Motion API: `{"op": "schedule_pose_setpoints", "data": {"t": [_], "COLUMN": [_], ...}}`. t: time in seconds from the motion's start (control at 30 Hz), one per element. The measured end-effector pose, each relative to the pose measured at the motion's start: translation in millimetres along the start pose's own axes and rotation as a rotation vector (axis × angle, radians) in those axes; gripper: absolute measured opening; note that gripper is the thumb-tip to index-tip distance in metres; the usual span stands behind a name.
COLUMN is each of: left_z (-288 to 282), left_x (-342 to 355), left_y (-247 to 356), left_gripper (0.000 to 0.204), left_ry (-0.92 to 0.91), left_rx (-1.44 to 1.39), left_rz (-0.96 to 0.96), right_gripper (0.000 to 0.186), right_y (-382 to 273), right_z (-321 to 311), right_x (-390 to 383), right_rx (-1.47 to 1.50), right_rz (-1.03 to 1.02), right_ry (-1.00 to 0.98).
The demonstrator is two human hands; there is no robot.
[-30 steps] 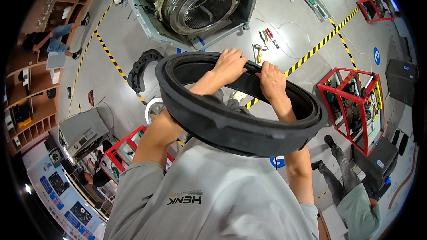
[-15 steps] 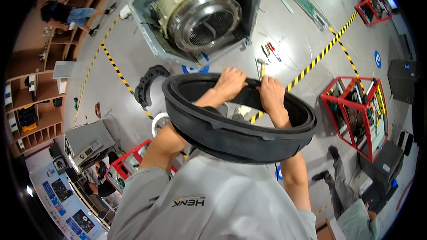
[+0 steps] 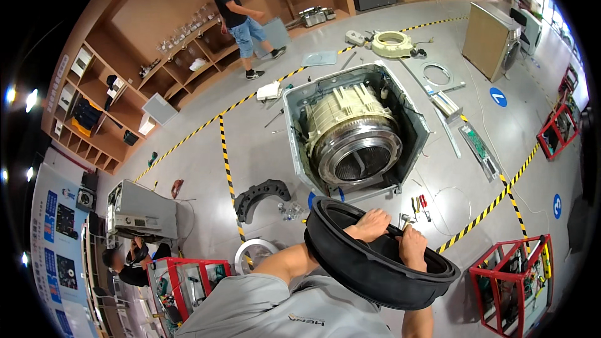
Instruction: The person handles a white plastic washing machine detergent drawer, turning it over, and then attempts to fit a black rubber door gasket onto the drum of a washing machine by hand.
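A large black rubber door gasket [image 3: 369, 277], ring-shaped and tilted, is held up in front of my grey shirt. My left hand [image 3: 374, 225] reaches across the ring, with its fingers curled over the far rim. Close beside it on the same rim, my right hand [image 3: 412, 248] is closed round the rubber. Most fingertips are hidden behind the rim. Beyond the gasket, an opened washing machine cabinet [image 3: 294, 150] on the floor contains a cream tub [image 3: 344, 111] and a shiny metal drum [image 3: 360, 161] with its opening toward me.
A black curved counterweight [image 3: 263, 197] and a white ring [image 3: 249, 251] lie on the left. Pliers [image 3: 425, 208] lie right of the cabinet. Red-framed carts [image 3: 510, 285] stand at both sides. Someone in blue shorts [image 3: 241, 22] is walking by the shelves; another person [image 3: 125, 263] is at lower left.
My view has tilted up, showing more of the shelves and the far floor. The gasket now appears lower and farther right, more steeply tilted, with both hands still on its rim.
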State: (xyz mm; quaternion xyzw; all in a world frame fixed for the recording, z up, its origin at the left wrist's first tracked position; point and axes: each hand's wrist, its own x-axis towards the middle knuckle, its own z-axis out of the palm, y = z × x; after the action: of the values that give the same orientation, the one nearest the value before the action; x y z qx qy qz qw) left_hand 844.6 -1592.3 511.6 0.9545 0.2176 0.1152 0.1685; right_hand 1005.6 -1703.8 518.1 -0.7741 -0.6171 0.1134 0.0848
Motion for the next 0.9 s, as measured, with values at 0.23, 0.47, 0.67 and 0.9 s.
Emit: {"op": "schedule_pose_setpoints", "data": {"t": [0.23, 0.47, 0.67, 0.9], "left_z": [2.9, -4.9, -14.4, -2.1], "left_x": [14.6, 24.9, 27.6, 47.9], "left_y": [0.7, 5.5, 9.6, 10.8], "left_gripper": [0.032, 0.032, 0.031, 0.029], "left_ry": [-0.041, -0.064, -0.205, -0.241], "left_rx": [-0.022, -0.005, -0.053, 0.108], "left_rz": [-0.052, -0.009, -0.075, -0.004], "right_gripper": [0.028, 0.031, 0.029, 0.03], "right_y": [10.8, 11.8, 7.0, 31.8], "right_z": [-13.4, -17.4, -10.4, -0.9], "right_x": [8.4, 2.9, -4.7, -10.8], "right_rx": [0.028, 0.041, 0.021, 0.237], "right_rz": [-0.009, 0.028, 0.009, 0.09], "right_ry": [0.043, 0.07, 0.172, -0.062]}}
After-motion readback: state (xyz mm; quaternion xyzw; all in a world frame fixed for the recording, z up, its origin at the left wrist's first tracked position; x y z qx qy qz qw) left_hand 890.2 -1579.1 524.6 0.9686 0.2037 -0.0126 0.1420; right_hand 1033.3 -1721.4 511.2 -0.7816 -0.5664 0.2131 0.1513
